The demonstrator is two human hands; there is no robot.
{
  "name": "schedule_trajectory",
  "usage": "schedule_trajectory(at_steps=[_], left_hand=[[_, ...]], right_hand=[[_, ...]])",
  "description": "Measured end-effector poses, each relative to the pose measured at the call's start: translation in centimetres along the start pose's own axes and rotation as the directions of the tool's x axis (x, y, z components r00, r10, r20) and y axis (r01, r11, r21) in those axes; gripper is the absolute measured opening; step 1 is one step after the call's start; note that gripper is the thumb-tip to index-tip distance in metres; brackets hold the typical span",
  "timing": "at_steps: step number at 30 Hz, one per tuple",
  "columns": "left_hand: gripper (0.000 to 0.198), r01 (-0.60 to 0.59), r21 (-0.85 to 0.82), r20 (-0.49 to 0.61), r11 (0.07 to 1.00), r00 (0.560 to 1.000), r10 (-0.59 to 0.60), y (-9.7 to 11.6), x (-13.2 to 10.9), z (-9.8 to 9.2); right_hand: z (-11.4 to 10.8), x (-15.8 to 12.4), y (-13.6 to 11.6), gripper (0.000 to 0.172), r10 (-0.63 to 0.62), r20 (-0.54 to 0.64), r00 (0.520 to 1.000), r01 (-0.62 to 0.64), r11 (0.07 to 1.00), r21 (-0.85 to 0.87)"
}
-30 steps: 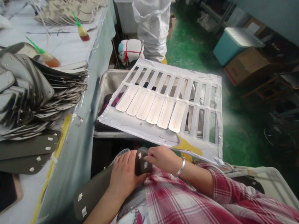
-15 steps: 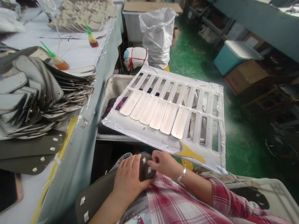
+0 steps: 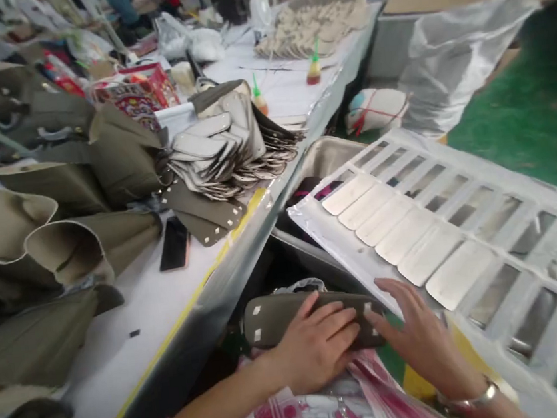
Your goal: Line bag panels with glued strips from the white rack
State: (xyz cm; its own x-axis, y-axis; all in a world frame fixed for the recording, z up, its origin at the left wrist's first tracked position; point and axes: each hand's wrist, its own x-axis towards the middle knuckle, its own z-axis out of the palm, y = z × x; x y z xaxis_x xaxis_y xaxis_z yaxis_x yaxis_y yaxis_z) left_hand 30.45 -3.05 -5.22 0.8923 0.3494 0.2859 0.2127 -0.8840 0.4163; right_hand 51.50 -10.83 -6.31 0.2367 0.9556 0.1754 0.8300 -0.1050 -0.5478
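Observation:
A dark olive-green strap-like panel (image 3: 283,317) with rounded ends lies across my lap, small white tabs at both ends. My left hand (image 3: 319,345) rests flat on top of its right half, fingers stretched out. At the panel's right end is my right hand (image 3: 421,337), its fingers apart and the thumb at a white tab. Just beyond that hand, a white slotted rack (image 3: 348,248) carries several pale rounded pieces (image 3: 416,243) side by side.
On the left table, a pile of grey-backed panels (image 3: 221,148) sits behind tabbed olive panels (image 3: 203,214) and a phone (image 3: 174,243). Rolled olive pieces (image 3: 126,240) crowd the left. Two glue bottles (image 3: 314,71) stand farther back. A metal tub (image 3: 327,153) sits under the rack.
The view has swung left, showing more of the table. My right hand has opened from curled fingers and drawn slightly away. The panel now lies more level, my left hand still on it.

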Motion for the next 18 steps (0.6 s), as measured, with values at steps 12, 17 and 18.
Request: schedule_trajectory(at_steps=[12,17,18], left_hand=[[0.028,0.676,-0.687,0.048,0.266,0.408,-0.912,-5.1,-10.1,-3.7],[0.026,0.64,-0.729,0.046,0.243,0.4,-0.915,-5.4,-9.9,-3.2],[0.025,0.634,-0.736,0.055,0.237,0.405,-0.913,-5.5,-9.9,-3.2]], right_hand=[[8.3,4.9,-12.5,0.085,-0.515,0.403,0.757,0.526,0.846,0.092],[9.2,5.1,-12.3,0.079,-0.5,0.47,0.728,0.519,0.849,0.099],[9.2,5.1,-12.3,0.078,-0.499,0.473,0.726,0.52,0.849,0.098]])
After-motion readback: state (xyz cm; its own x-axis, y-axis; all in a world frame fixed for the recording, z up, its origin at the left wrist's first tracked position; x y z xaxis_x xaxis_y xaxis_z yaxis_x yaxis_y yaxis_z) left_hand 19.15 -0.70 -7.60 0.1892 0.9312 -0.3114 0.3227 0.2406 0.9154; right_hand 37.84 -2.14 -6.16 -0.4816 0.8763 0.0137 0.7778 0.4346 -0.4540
